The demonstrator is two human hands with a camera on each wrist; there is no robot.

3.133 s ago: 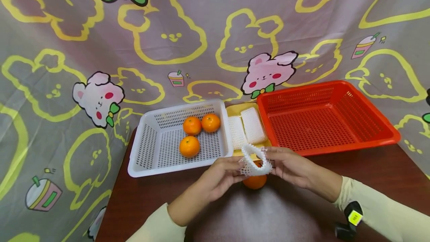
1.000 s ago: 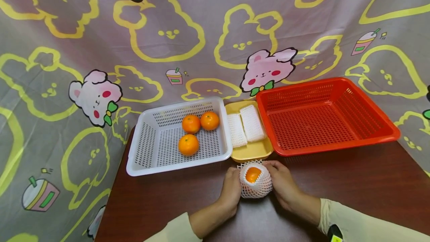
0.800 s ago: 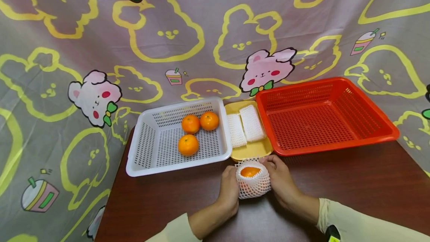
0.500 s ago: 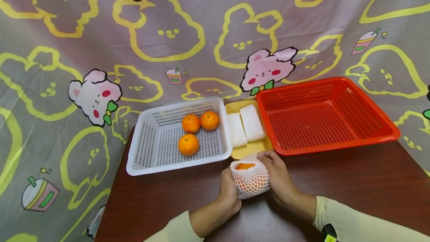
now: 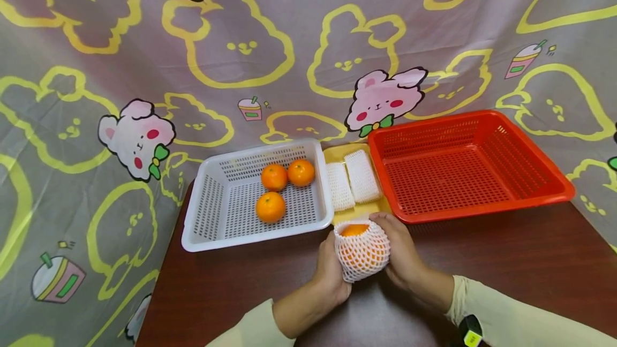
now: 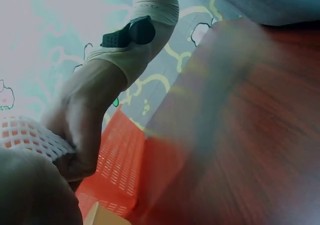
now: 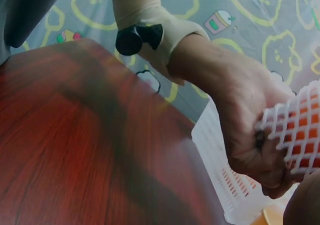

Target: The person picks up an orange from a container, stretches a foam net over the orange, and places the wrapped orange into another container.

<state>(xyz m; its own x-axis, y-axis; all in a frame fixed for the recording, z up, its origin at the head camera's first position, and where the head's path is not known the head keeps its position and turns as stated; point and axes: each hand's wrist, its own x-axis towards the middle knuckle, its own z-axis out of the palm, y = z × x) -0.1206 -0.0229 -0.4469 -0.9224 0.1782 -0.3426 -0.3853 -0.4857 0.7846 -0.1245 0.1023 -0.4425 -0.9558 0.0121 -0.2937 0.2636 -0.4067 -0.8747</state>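
Observation:
An orange (image 5: pixel 354 230) sits inside a white foam net sleeve (image 5: pixel 363 255), its top bare at the sleeve's mouth. My left hand (image 5: pixel 330 269) grips the netted orange from the left, fingers partly hidden behind it. On the other side my right hand (image 5: pixel 401 250) holds it, with the fingers near the sleeve's upper rim. Both hands are just above the table, in front of the yellow tray. The left wrist view shows the right hand (image 6: pixel 82 130) curled at the net's edge. In the right wrist view the left hand (image 7: pixel 245 120) has its fingers bent against the mesh.
A white basket (image 5: pixel 226 237) with three oranges (image 5: pixel 271 208) stands at the back left. Beside it, a yellow tray (image 5: pixel 359 213) bears flat foam net sleeves (image 5: pixel 362 175). To the right is a red basket (image 5: pixel 477 210). All stand on a dark wooden table (image 5: pixel 231 293).
Earlier the sleeve was held stretched above the orange; now it surrounds the fruit. Over the last second the hands have turned the netted orange and raised it slightly.

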